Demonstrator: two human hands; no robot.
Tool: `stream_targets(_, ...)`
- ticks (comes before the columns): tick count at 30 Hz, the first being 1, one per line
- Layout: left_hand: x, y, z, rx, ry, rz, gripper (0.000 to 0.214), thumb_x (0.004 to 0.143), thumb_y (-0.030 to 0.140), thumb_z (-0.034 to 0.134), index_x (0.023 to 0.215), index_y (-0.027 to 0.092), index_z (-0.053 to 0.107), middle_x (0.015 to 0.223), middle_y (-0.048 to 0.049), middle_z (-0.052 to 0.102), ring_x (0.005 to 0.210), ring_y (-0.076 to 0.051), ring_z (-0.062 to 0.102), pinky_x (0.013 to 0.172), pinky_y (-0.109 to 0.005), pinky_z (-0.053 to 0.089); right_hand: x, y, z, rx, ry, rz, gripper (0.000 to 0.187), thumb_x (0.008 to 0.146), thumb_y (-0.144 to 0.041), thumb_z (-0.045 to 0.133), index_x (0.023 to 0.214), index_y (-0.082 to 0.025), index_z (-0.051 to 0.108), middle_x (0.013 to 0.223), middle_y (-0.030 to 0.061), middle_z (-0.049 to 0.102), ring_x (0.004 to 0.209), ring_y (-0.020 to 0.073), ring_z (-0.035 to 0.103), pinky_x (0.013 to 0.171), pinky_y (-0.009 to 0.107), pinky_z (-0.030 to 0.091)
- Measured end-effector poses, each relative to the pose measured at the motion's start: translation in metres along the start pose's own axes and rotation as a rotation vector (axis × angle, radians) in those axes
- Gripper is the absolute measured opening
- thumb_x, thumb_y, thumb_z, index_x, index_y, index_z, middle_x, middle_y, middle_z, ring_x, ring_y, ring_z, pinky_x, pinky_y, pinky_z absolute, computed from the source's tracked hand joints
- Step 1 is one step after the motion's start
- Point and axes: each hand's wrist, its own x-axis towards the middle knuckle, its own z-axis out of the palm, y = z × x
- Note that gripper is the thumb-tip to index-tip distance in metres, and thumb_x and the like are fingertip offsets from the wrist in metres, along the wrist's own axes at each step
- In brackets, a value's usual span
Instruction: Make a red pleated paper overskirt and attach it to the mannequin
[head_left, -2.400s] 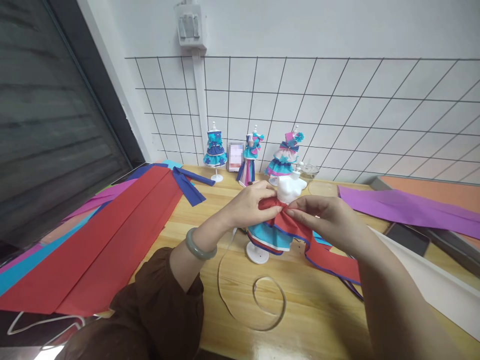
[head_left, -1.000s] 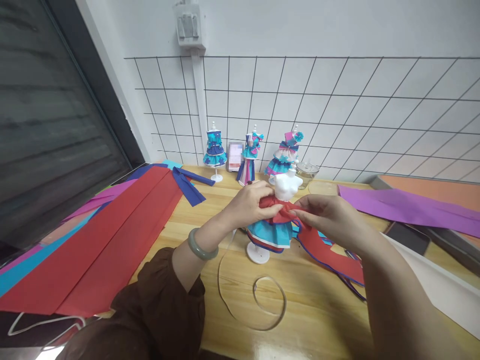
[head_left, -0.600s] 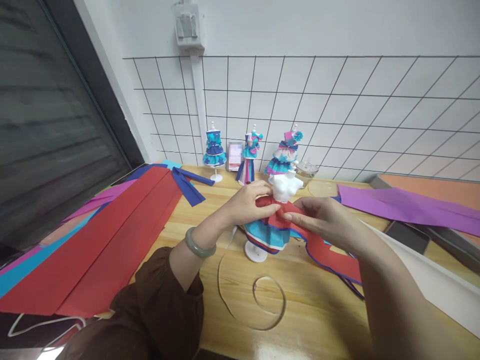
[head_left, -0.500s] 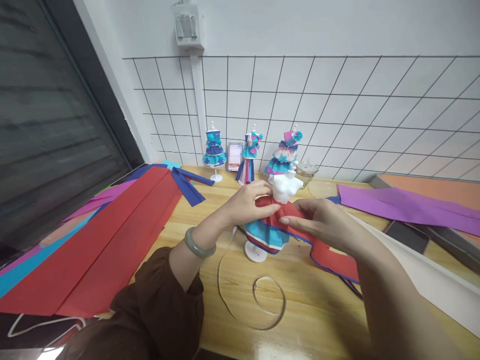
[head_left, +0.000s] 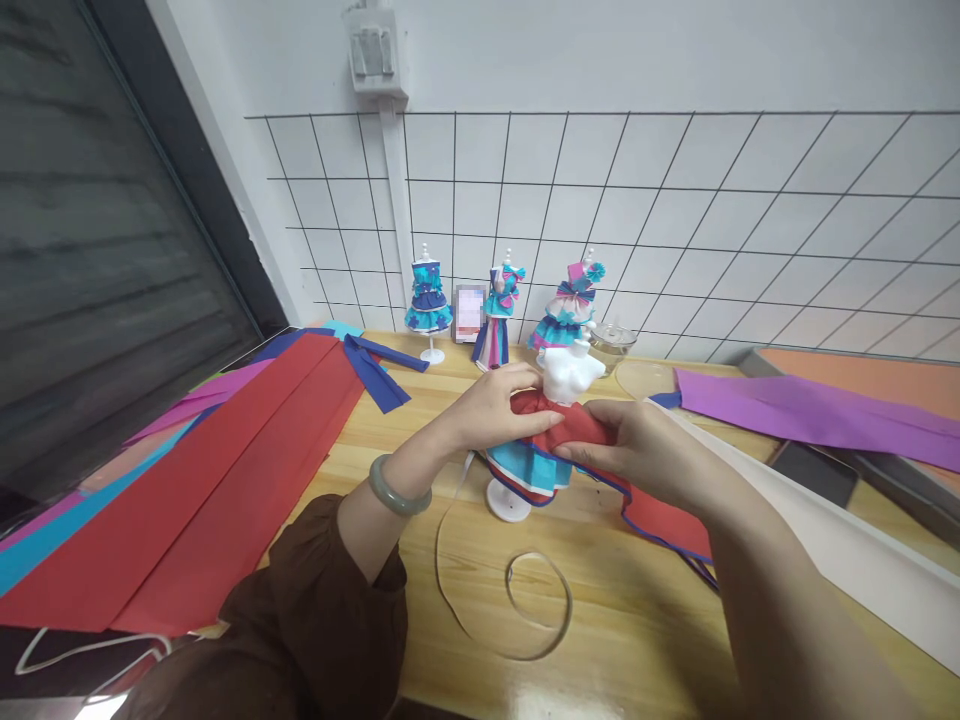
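Note:
A small white mannequin (head_left: 573, 372) stands tilted on a round white base, wearing a skirt with a light blue layer (head_left: 528, 466) and white and blue-edged trim. Red fabric with a blue edge (head_left: 582, 426) lies gathered round its waist, and the loose end trails to the right over the table. My left hand (head_left: 507, 402) presses the gathered red fabric at the mannequin's left side, thumb in front and fingers behind. With thumb and fingers closed, my right hand (head_left: 637, 440) pinches the same strip at the right of the waist.
Three dressed miniature mannequins (head_left: 427, 300) and a phone (head_left: 470, 314) stand along the tiled wall, near a lidded glass bowl (head_left: 613, 346). Red fabric sheets (head_left: 187, 470) lie left, purple fabric (head_left: 817, 415) right. A thin ribbon (head_left: 566, 610) curls on the wooden table (head_left: 637, 660) in front.
My right hand has shifted slightly, its thumb now lower by the blue edge. The mannequin has moved a little left. My left hand stays nearly still.

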Motion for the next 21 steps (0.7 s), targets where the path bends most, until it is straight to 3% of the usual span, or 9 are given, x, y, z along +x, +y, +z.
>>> stream_targets(4,0.0,0.003,-0.002,-0.015,-0.024,-0.026,0.015,0.079,0.029,0.06,0.085,0.015,0.064,0.088,-0.0041,0.063,0.085,-0.017,0.057,0.078,-0.031,0.046,0.0,0.009,-0.004,0.109,0.008,-0.031,0.042,0.075,-0.06,0.059,0.068,-0.019,0.055,0.057,-0.0026,0.048,0.049,0.0101,0.04,0.042,0.022,0.026)
stream_targets(10,0.0,0.002,-0.003,-0.042,-0.031,-0.033,0.018,0.081,0.031,0.06,0.09,0.016,0.065,0.094,-0.0046,0.062,0.089,-0.017,0.056,0.08,-0.03,0.046,-0.003,0.009,-0.011,0.238,-0.04,-0.102,0.041,0.088,-0.052,0.044,0.074,-0.018,0.062,0.059,-0.001,0.051,0.051,0.0106,0.041,0.044,0.023,0.031)
stream_targets(21,0.0,0.004,-0.003,-0.011,-0.055,-0.005,0.006,0.079,0.022,0.058,0.078,0.017,0.06,0.089,-0.003,0.058,0.089,-0.017,0.056,0.078,-0.03,0.046,0.0,0.01,-0.006,0.307,-0.016,-0.153,0.031,0.085,-0.046,0.054,0.093,-0.021,0.072,0.093,0.0061,0.071,0.08,0.0219,0.061,0.064,0.03,0.049)
